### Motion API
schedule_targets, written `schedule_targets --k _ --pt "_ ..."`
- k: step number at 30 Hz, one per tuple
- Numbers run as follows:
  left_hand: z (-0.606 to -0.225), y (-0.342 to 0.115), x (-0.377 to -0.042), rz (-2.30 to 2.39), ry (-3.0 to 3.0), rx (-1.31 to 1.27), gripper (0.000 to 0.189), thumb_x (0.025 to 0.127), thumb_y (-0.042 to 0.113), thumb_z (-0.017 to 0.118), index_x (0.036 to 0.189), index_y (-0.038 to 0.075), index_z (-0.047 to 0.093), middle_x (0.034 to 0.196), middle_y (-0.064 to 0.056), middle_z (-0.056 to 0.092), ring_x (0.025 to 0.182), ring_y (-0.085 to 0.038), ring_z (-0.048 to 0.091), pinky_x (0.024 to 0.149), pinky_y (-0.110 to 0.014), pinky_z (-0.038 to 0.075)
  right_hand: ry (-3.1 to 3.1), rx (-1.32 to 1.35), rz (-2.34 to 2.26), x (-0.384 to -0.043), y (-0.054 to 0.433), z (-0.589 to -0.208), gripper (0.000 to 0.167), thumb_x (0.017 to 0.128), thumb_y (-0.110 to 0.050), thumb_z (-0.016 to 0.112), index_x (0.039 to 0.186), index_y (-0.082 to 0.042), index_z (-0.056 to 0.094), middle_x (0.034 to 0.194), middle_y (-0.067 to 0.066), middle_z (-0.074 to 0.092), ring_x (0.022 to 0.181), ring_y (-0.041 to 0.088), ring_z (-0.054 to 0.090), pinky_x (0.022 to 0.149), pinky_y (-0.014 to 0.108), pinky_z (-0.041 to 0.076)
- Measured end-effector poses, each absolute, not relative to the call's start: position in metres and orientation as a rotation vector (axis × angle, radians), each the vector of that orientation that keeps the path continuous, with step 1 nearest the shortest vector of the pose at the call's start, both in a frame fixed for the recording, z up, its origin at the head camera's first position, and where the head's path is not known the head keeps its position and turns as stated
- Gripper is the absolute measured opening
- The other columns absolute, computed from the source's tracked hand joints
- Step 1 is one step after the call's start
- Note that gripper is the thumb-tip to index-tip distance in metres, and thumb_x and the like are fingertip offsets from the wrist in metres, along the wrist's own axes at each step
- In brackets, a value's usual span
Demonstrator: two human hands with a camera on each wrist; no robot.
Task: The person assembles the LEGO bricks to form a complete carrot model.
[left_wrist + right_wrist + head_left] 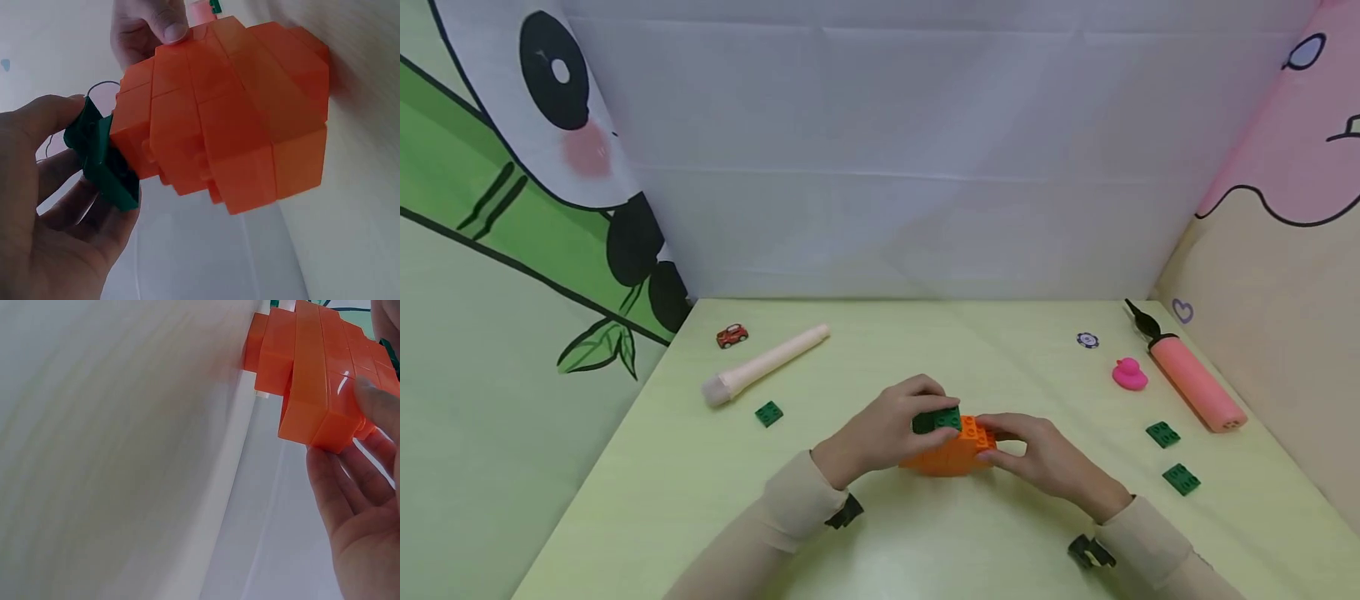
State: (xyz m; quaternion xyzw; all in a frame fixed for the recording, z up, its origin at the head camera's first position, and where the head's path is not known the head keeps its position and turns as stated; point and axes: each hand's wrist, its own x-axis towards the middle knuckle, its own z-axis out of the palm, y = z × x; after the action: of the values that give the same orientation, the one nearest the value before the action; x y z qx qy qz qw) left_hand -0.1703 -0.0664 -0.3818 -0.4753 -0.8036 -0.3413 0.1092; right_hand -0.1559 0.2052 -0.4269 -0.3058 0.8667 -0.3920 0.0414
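A stepped, rounded build of orange toy bricks (943, 460) stands on the table between the two hands. My right hand (1041, 457) grips its right side, thumb on the near face and fingers behind, as the right wrist view of the orange build (309, 387) confirms. My left hand (887, 427) pinches green toy bricks (948, 418) between thumb and fingers at the build's upper left. In the left wrist view the green bricks (111, 165) look like an offset pair right against the orange top; whether they are joined to it I cannot tell.
Loose green bricks lie at left (769, 413) and right (1163, 434). Farther back are a red toy car (732, 335), a pale tube (767, 364), a poker chip (1087, 340), a pink duck (1129, 374) and a pink hand pump (1198, 383). A white cloth wall (880, 167) borders the table's back.
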Motion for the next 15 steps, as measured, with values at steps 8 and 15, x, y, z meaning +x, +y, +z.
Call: schedule_targets --k 8,15 --pt "-0.393 -0.058 -0.173 -1.014 -2.387 -1.37 0.034 0.093 0.022 0.073 0.12 0.002 0.071 0.111 -0.005 0.062 0.094 -0.013 0.06 0.082 -0.015 0.051 2.665 -0.949 -1.228 -0.155 0.205 -0.429 0.052 0.091 -0.033 0.073 0.136 -0.009 0.061 0.129 0.003 0.066 0.111 0.02 0.067 0.092 0.045 0.054" --pt "-0.4 -0.056 -0.173 -1.093 -2.394 -1.359 0.034 0.091 0.021 0.075 0.119 0.003 0.072 0.111 -0.004 0.063 0.094 -0.012 0.061 0.081 -0.013 0.051 2.656 -0.959 -1.233 -0.154 0.207 -0.429 0.051 0.092 -0.032 0.072 0.136 -0.009 0.061 0.13 0.002 0.065 0.111 0.018 0.066 0.092 0.043 0.054"
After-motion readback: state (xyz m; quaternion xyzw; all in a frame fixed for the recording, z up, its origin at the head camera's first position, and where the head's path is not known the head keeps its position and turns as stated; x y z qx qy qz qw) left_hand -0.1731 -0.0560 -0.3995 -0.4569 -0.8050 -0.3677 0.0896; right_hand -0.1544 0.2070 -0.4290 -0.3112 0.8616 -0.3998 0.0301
